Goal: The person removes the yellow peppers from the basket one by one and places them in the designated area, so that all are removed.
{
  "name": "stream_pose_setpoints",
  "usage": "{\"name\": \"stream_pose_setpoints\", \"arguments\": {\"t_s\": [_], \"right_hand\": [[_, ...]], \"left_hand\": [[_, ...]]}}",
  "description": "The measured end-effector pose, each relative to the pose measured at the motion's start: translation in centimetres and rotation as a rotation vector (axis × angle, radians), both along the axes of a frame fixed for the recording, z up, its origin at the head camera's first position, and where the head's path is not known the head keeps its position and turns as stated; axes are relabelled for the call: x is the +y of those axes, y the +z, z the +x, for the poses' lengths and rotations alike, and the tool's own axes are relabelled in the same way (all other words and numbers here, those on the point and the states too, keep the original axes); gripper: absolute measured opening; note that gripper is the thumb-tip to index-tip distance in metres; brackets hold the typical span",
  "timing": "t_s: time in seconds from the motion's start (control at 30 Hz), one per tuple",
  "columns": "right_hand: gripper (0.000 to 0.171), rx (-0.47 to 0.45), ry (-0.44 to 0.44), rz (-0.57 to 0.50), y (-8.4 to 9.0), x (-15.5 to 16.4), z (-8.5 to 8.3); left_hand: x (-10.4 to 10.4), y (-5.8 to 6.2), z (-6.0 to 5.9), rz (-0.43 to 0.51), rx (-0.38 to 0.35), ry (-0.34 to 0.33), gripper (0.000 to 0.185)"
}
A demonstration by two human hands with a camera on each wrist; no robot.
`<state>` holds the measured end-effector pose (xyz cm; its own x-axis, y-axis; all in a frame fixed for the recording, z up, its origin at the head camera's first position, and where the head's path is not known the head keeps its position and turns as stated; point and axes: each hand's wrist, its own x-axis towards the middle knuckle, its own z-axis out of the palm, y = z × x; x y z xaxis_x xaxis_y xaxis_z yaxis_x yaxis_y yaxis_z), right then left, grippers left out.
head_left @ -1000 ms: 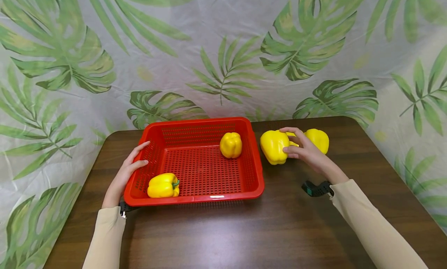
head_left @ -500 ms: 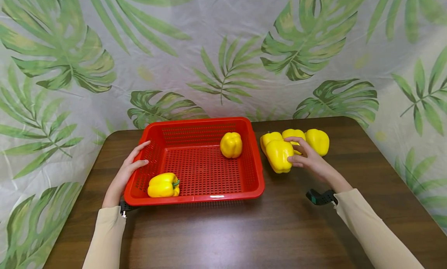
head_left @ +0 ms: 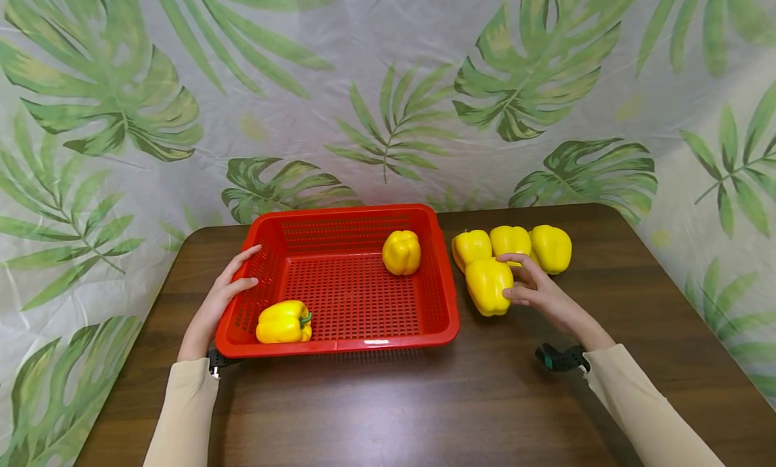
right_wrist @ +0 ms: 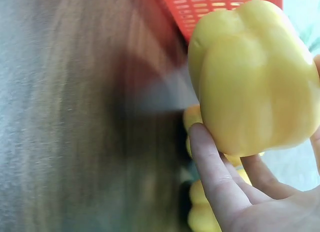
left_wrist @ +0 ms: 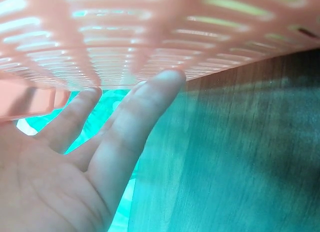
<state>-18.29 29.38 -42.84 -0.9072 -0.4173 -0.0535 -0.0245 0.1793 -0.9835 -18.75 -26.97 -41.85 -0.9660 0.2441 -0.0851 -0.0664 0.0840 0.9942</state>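
A red plastic basket (head_left: 351, 346) with perforated walls stands on the table, and my left hand (head_left: 212, 305) holds its left side. The thumb lies over the rim while other fingers (left_wrist: 130, 127) press against the outside of the wall in the left wrist view. My right hand (head_left: 539, 295) pinches a yellow bell pepper (head_left: 488, 286) between thumb and fingers, just right of the basket. In the right wrist view the pepper (right_wrist: 255, 76) fills the space beyond the fingers. Inside the basket, one yellow pepper (head_left: 281, 322) lies front left and another (head_left: 401, 253) sits back right.
Behind the held pepper, three more yellow peppers stand in a row: a left one (head_left: 471, 246), a middle one (head_left: 510, 240) and a right one (head_left: 552, 248). The brown wooden table (head_left: 388, 413) ends at the back against a leaf-patterned cloth (head_left: 388, 116).
My right hand has drawn the held pepper toward me and slightly right, away from the row, uncovering the peppers behind it. The left hand and basket have stayed in place.
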Motion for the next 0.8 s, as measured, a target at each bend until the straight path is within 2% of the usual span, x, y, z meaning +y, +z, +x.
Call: {"name": "stream_pose_setpoints", "arguments": {"t_s": [0.47,0.8], "right_hand": [[0.052,-0.013,-0.015,0.049,-1.5,0.3,0.6],[0.054,0.038,-0.015,0.11,-2.1,0.5,0.6]], "left_hand": [[0.0,0.0,0.0,0.011,-0.009,-0.003,0.056],[-0.1,0.0,0.0,0.021,-0.004,-0.01,0.057]]}}
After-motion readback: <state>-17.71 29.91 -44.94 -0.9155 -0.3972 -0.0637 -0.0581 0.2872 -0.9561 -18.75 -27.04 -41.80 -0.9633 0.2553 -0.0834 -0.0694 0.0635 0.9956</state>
